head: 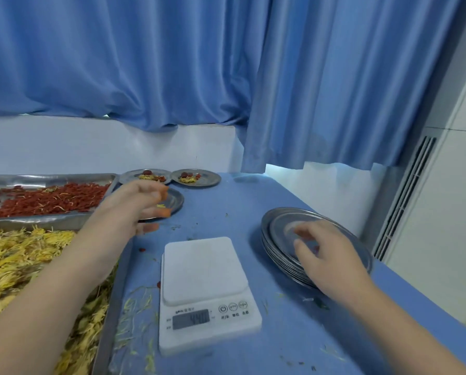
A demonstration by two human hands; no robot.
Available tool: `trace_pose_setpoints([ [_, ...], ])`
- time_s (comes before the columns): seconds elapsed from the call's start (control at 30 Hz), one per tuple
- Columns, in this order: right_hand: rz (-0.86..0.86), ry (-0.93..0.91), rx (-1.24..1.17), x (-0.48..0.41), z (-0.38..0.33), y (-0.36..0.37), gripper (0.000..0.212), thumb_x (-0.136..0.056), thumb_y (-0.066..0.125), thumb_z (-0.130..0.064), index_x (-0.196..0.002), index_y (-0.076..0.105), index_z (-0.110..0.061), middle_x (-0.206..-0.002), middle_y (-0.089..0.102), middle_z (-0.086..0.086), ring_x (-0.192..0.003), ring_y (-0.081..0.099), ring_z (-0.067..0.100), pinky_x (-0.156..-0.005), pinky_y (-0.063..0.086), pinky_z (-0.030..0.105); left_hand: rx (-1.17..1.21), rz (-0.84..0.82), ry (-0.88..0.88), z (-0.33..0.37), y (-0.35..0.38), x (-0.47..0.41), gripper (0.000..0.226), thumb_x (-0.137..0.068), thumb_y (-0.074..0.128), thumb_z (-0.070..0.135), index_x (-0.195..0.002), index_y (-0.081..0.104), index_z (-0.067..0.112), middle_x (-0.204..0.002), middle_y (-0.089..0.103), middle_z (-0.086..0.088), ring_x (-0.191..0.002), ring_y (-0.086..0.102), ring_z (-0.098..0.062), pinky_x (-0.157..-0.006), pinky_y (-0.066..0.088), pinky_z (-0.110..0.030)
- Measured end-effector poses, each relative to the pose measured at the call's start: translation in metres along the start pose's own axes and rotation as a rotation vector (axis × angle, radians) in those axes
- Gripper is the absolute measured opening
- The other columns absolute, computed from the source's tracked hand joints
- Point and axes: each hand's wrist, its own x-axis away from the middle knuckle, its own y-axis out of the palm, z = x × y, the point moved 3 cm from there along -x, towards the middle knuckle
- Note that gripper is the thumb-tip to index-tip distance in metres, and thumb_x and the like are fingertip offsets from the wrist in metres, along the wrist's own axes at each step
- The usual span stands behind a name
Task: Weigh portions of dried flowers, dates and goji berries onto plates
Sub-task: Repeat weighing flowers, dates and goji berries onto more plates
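Mid-table, scale [205, 290] display blurred, L hand [137, 205] grip unclear, R hand [327, 251] spread on plate stack [273, 234].

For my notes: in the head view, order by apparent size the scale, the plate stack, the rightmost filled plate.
1. scale, nearer the camera
2. plate stack, close to it, so unsure
3. rightmost filled plate, farthest

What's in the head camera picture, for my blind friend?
The left hand reaches over a metal plate; the right hand touches a plate stack. A white scale sits between, near goji berries and yellow flowers.
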Motion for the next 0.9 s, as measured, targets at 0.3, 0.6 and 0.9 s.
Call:
trace_pose_setpoints([
  [0.3,-0.160,0.023,0.177,0.012,0.013,-0.006,0.022,-0.090,0.052,-0.034,-0.087,0.063,-0.014,-0.077,0.061,-0.003,-0.077,0.054,0.018,-0.072,0.046,0.036,-0.002,0.003,0.098,0.006,-0.011,0.015,0.017,-0.077,0.059,0.032,-0.085,0.074,0.032,-0.100,0.074,0.001,-0.083,0.072,-0.018,-0.062,0.056,-0.026],
  [0.6,-0.177,-0.026,0.269,0.019,-0.006,-0.010,0.013,-0.080,0.053,-0.030,-0.081,0.059,-0.018,-0.074,0.059,-0.004,-0.074,0.054,0.020,-0.066,0.049,0.035,-0.290,0.201,0.007,-0.029,-0.042,0.058,0.026,-0.095,0.054,0.022,-0.090,0.071,0.042,-0.093,0.071,0.017,-0.084,0.070,-0.007,-0.078,0.053,-0.039],
  [0.9,-0.112,0.012,0.251,0.021,-0.012,-0.010,0.020,-0.077,0.058,-0.023,-0.096,0.064,-0.019,-0.082,0.065,-0.005,-0.081,0.057,0.018,-0.068,0.051,0.035,-0.411,0.202,-0.056,-0.022,-0.028,0.069,0.017,-0.096,0.053,0.021,-0.094,0.066,0.032,-0.098,0.066,0.013,-0.088,0.065,-0.006,-0.083,0.048,-0.036],
])
